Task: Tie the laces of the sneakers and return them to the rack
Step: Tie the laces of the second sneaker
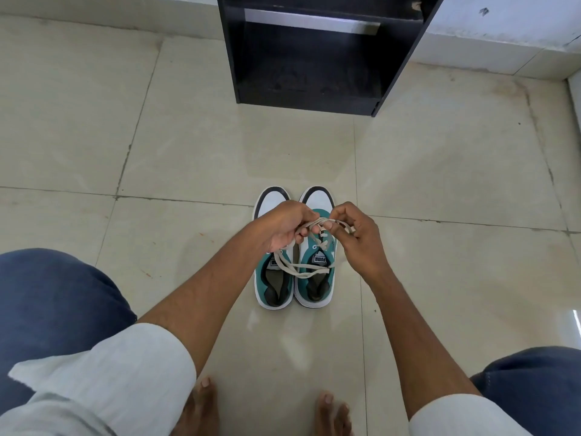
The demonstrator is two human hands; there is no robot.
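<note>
Pinching a cream lace (pixel 317 222) between them, the left hand (pixel 284 225) and right hand (pixel 356 236) meet above the pair of sneakers (pixel 295 265), each closed on a bunched part of the flat, woven cord. The lace is gathered into several strands between the fingertips, and which strand belongs to which sneaker is hard to make out. Looser lengths trail down and cross over both tongues, where a small black-and-white label shows on each.

Both sneakers stand side by side, touching, on the floor (pixel 176 146), toes pointing to the far side. Their uppers are smooth white with teal panels, the toes are rounded with a dark band at the tip, and the soles are thick and white. The hands cover the middle of both, so the eyelets there are mostly hidden.

Glossy beige tiles with thin dark grout lines make up the floor, and they show faint scuffs. Well apart from the sneakers, on the far side, stands a black rack (pixel 314 58) of flat boards, boxy and matt, with a dusty bottom shelf; its top is cut off by the frame.

Near the camera are rolled pale sleeves (pixel 125 376), blue denim knees (pixel 53 300) and bare toes (pixel 204 401), all partly cropped.
</note>
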